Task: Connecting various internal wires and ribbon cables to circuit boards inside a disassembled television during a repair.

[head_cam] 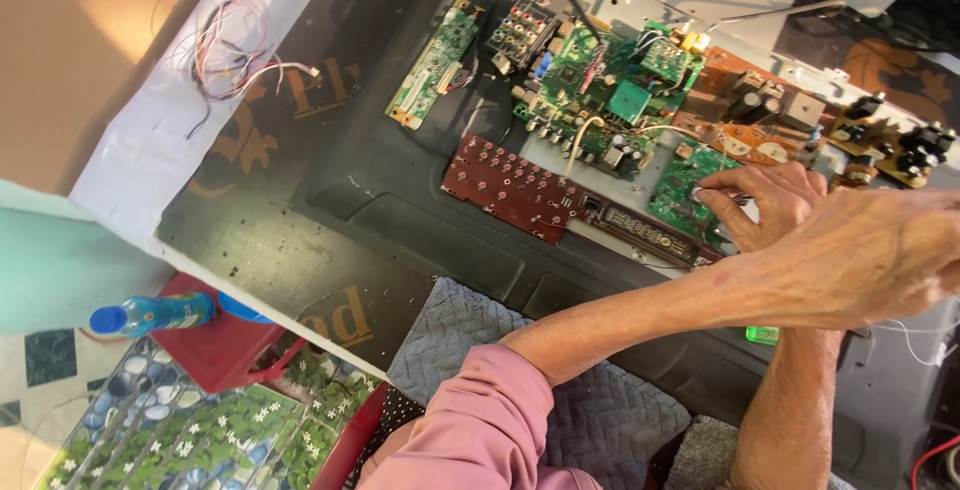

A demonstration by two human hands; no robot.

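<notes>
A blue plastic bottle [150, 314] with a blue cap and a bright, colourful wrapper label is lying on its side on a red stool [215, 350], low at the left. Large gold lettering [300, 100] is showing on the dark desk [260, 240] surface.

This is my small electronics repair spot, set up at home by the look of it. On the dark worktop [300, 240] an opened flat appliance [420, 200] lies with its back off, boards bare. At twelve o'clock sits the green main board [600, 90], at two o'clock a brown power board [800, 125], and in the middle a red key board [510, 188]. Loose wires [225, 50] lie at ten o'clock on a white sheet. Homely things show too: a flowered tile floor [200, 430] at seven o'clock, a red stool [215, 350] with a blue bottle [150, 314] on it, and a grey quilted cloth [460, 330] at six.
</notes>
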